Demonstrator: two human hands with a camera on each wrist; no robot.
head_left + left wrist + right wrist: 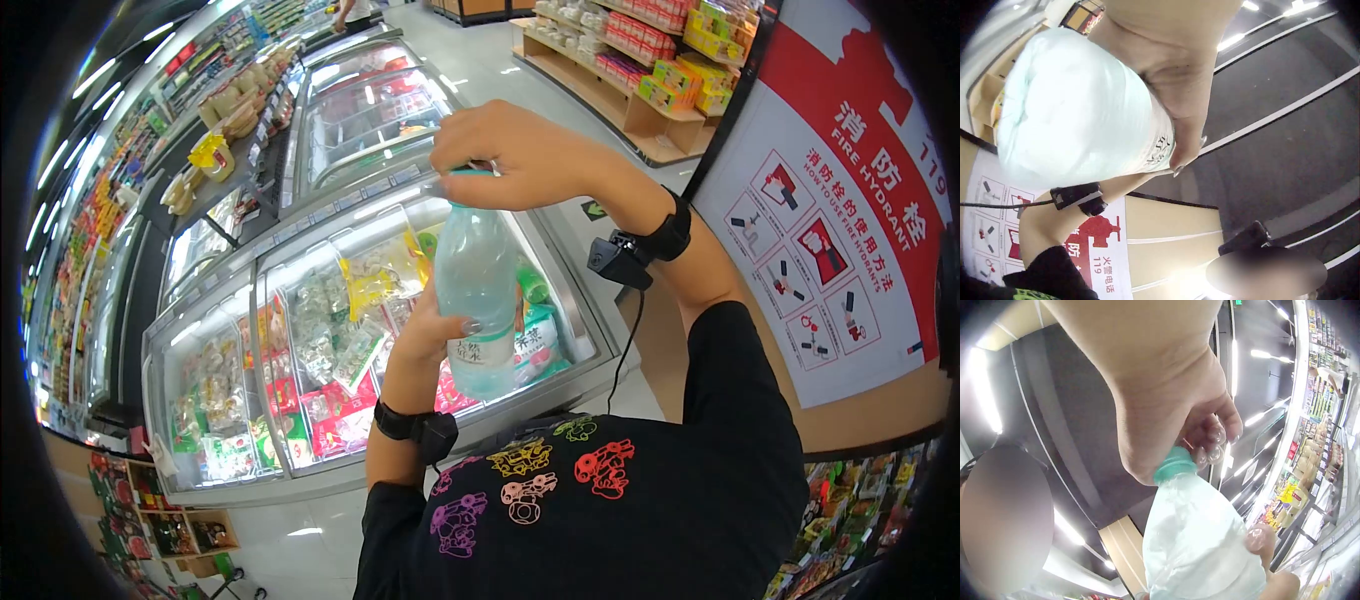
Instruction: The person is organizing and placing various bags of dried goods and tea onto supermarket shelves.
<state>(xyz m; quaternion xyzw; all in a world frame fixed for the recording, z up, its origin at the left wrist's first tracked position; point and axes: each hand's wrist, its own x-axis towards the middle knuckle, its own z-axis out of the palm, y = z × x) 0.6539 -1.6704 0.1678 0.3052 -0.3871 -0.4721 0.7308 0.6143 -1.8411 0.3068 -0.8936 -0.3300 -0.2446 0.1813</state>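
A pale teal, see-through bottle (476, 265) stands nearly upright before the person's chest, over the freezer. The left hand (425, 325) wraps round its lower body at the white label, thumb across the front. From above, the right hand (525, 155) grips the bottle's green cap (1175, 464), thumb on one side and curled fingers on the other. In the right wrist view the cap sits on the neck, partly hidden by the thumb side of that hand. Seen from below in the left wrist view, the bottle's base (1041, 106) fills much of the picture.
A lit chest freezer (300, 370) with bagged foods lies under the hands, its metal rim (585, 300) at the right. A fire hydrant sign (830, 220) stands close to the right arm. Shelves of packets (650, 80) are behind. A cable (628, 350) hangs from the right wrist camera.
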